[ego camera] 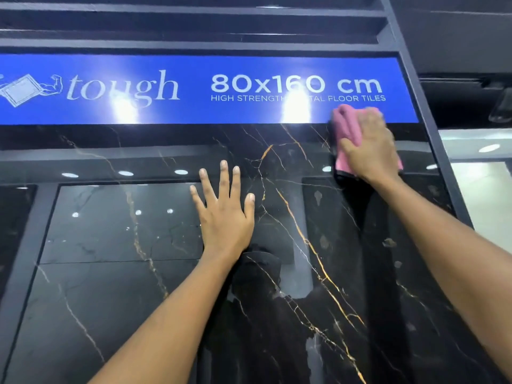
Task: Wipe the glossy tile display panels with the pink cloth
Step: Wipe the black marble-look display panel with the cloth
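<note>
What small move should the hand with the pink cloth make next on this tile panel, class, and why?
Probably sweep the pink cloth leftward along the top of the black marble panel. The right hand presses it at the upper right corner, partly over the blue sign, so the panel to its left looks unwiped. The left hand rests flat there, bracing.

The blue sign band (194, 90) running along the top of the black marble tile panel (277, 245) reads "tough" in pale italic letters beside a flexing-tile logo at its left end, then "80x160 cm" in white, with "HIGH STRENGTH … FLOOR TILES" beneath, one word lost in glare.
</note>
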Demonstrator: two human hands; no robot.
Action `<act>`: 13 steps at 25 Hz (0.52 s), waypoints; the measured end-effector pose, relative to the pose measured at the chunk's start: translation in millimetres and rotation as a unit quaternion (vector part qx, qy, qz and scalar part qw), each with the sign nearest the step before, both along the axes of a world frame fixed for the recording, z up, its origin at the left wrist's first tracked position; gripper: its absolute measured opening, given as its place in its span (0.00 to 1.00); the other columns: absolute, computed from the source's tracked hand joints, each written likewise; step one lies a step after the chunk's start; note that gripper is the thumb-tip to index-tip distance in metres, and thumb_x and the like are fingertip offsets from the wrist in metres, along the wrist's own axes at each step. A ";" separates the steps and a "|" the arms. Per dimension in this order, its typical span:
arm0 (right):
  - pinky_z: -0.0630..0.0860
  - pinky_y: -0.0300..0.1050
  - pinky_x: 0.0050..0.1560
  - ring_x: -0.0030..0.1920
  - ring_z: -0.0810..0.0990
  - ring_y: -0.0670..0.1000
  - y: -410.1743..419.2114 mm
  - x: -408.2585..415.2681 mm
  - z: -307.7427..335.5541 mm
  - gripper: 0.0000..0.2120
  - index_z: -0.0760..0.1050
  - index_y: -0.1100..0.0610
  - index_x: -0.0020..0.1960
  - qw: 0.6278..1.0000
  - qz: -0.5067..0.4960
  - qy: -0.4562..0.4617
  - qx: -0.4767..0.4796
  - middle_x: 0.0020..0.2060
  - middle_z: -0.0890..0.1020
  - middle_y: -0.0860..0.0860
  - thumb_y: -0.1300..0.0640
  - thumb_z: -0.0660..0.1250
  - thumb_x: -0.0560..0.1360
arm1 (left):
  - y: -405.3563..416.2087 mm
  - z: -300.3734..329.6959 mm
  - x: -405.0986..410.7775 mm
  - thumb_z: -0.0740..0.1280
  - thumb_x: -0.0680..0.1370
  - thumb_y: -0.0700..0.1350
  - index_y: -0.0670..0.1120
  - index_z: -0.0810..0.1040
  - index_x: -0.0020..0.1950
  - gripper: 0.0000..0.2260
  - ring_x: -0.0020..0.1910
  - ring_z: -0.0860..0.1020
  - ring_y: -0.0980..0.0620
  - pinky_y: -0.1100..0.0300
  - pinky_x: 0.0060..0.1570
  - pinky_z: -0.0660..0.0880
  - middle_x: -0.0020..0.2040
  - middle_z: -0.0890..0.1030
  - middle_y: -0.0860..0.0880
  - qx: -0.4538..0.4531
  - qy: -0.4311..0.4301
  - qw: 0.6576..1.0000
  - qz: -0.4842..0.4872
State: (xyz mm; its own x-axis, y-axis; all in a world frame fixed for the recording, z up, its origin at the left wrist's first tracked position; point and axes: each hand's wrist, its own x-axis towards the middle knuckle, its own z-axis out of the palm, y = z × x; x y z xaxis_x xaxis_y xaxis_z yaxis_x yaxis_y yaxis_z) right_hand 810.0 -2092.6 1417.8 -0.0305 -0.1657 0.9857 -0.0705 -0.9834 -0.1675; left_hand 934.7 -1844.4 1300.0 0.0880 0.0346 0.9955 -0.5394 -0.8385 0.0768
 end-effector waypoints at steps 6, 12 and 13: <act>0.50 0.54 0.76 0.77 0.52 0.54 34.2 20.8 -73.2 0.41 0.56 0.60 0.77 0.950 -0.018 0.122 -0.287 0.77 0.57 0.56 0.41 0.51 0.68 | -0.7 2.3 -8.0 0.43 0.82 0.59 0.51 0.49 0.81 0.28 0.79 0.41 0.41 0.38 0.73 0.37 0.81 0.46 0.52 -0.004 0.027 0.999 0.017; 0.45 0.52 0.77 0.78 0.43 0.50 -77.9 -23.9 1.3 0.42 0.47 0.56 0.79 0.987 -0.041 0.119 -0.102 0.79 0.47 0.53 0.40 0.50 0.70 | -58.7 0.0 -49.8 0.50 0.81 0.56 0.51 0.57 0.79 0.27 0.79 0.42 0.43 0.39 0.72 0.35 0.80 0.51 0.49 -0.071 0.012 0.995 -0.063; 0.46 0.54 0.77 0.78 0.46 0.53 -91.9 -29.2 7.6 0.40 0.49 0.58 0.79 0.992 -0.037 0.092 -0.071 0.79 0.50 0.55 0.41 0.52 0.72 | -79.0 4.9 -59.3 0.51 0.82 0.57 0.52 0.55 0.79 0.26 0.79 0.41 0.43 0.41 0.72 0.34 0.81 0.49 0.50 -0.062 0.013 0.995 -0.082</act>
